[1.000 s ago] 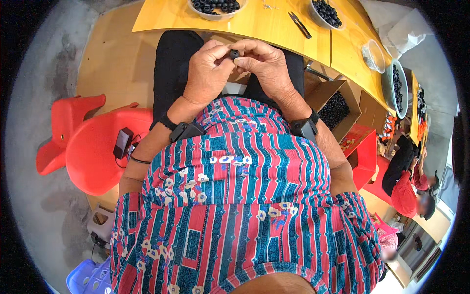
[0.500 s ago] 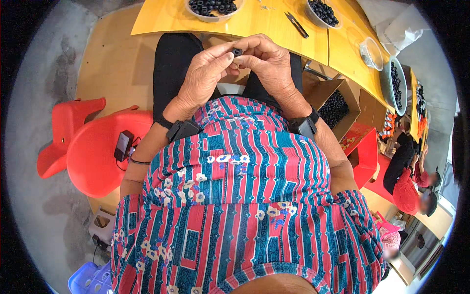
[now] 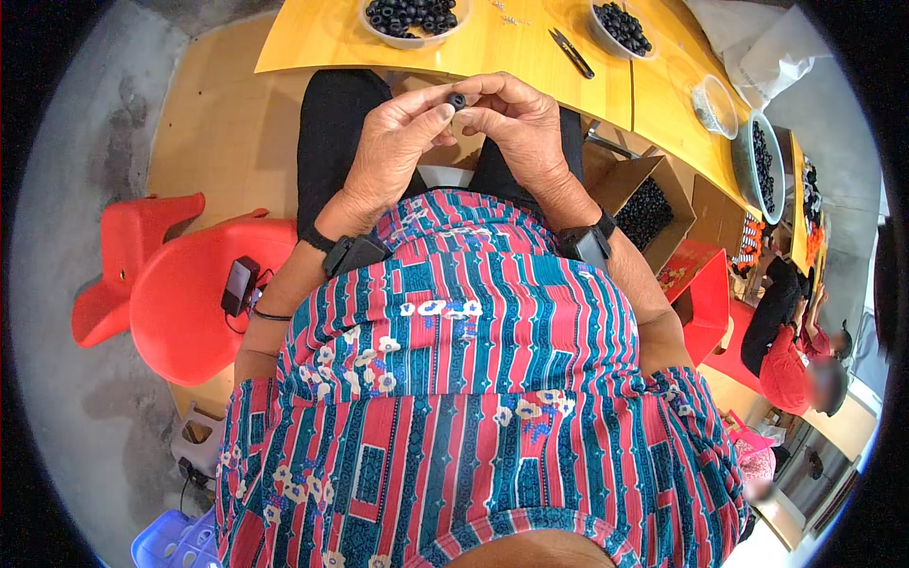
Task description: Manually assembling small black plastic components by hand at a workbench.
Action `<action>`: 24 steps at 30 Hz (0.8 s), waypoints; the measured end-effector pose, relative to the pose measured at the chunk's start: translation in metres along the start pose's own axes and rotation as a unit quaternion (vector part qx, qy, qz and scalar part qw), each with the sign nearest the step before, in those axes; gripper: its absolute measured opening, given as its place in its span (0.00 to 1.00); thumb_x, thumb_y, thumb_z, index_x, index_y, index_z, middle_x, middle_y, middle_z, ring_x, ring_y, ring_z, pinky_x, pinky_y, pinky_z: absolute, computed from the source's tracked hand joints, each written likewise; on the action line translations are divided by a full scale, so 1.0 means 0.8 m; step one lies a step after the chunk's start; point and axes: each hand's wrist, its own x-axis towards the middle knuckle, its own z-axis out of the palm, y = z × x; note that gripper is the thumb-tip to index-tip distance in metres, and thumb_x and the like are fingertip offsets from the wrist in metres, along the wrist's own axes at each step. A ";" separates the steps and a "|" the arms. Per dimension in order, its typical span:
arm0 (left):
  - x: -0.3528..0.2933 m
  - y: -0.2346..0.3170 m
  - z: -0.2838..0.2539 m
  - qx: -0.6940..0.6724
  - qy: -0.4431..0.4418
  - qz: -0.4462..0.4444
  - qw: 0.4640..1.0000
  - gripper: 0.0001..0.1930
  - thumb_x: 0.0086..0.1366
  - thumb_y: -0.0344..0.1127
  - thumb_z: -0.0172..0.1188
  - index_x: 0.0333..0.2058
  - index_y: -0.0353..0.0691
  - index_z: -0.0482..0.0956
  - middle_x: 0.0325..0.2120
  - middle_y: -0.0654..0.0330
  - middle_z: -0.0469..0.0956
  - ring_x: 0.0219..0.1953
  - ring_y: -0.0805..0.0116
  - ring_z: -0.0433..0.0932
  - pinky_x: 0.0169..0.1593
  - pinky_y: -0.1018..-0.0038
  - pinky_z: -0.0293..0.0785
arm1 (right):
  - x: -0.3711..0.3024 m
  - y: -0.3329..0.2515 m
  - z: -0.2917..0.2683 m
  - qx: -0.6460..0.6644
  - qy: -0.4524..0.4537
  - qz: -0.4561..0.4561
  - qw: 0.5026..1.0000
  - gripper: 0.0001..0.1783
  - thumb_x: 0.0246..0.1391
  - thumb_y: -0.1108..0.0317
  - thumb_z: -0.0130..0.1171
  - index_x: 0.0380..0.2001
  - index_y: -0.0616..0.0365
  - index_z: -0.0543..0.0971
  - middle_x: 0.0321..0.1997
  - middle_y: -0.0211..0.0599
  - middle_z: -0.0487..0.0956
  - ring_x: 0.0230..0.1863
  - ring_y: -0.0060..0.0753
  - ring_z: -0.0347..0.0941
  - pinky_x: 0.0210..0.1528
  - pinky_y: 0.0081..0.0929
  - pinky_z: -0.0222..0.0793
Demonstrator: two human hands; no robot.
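A small black ring-shaped part (image 3: 457,100) sits pinched between the fingertips of both hands, just in front of the yellow table's (image 3: 511,52) near edge. My left hand (image 3: 393,147) grips it from the left with thumb and forefinger. My right hand (image 3: 516,123) meets it from the right, fingers curled around it. Both hands hover above my lap, and each wrist wears a black band. A white bowl (image 3: 409,17) full of similar black parts stands on the table just beyond the hands.
A second bowl of black parts (image 3: 622,26) and black snips (image 3: 572,52) lie on the table to the right. An open cardboard box of black parts (image 3: 646,210) stands by my right knee. Red plastic chairs (image 3: 194,293) are at my left; another seated person (image 3: 791,355) is at the right.
Both hands have lifted slightly toward the table edge, still together on the small black part; the fingers have shifted around it.
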 end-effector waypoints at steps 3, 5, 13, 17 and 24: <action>0.002 -0.002 0.001 -0.002 0.001 -0.001 1.000 0.18 0.62 0.31 0.53 0.51 0.31 0.68 0.34 0.62 0.74 0.33 0.76 0.72 0.41 0.77 0.72 | -0.001 -0.001 0.001 0.017 0.006 0.001 1.000 0.12 0.44 0.81 0.59 0.36 0.63 0.77 0.31 0.31 0.78 0.31 0.19 0.74 0.34 0.17 0.72; 0.002 -0.001 0.004 0.003 0.008 0.002 1.000 0.18 0.62 0.30 0.53 0.51 0.31 0.68 0.34 0.62 0.74 0.33 0.77 0.72 0.41 0.77 0.72 | -0.001 -0.002 -0.001 0.024 0.010 0.001 1.000 0.12 0.45 0.82 0.59 0.36 0.63 0.78 0.31 0.31 0.78 0.31 0.18 0.73 0.34 0.17 0.72; 0.005 0.010 0.013 0.089 0.036 0.035 0.995 0.17 0.61 0.28 0.54 0.49 0.32 0.70 0.35 0.62 0.75 0.33 0.77 0.73 0.39 0.80 0.72 | 0.002 -0.006 -0.003 -0.014 0.031 -0.010 0.999 0.10 0.45 0.80 0.59 0.34 0.64 0.78 0.29 0.30 0.78 0.27 0.17 0.72 0.31 0.15 0.70; 0.007 0.007 0.009 0.168 0.051 0.088 0.981 0.14 0.58 0.25 0.57 0.45 0.33 0.75 0.35 0.63 0.76 0.32 0.78 0.73 0.38 0.83 0.72 | 0.001 -0.009 -0.001 -0.007 0.043 0.006 0.999 0.09 0.45 0.80 0.59 0.33 0.64 0.78 0.29 0.30 0.78 0.28 0.17 0.72 0.31 0.15 0.71; 0.007 0.007 0.008 0.271 0.049 0.166 0.947 0.13 0.55 0.21 0.58 0.41 0.32 0.77 0.34 0.62 0.76 0.33 0.78 0.74 0.37 0.84 0.71 | -0.003 -0.002 0.000 0.031 0.036 0.031 0.998 0.09 0.44 0.82 0.59 0.32 0.64 0.77 0.30 0.31 0.78 0.30 0.19 0.74 0.34 0.16 0.72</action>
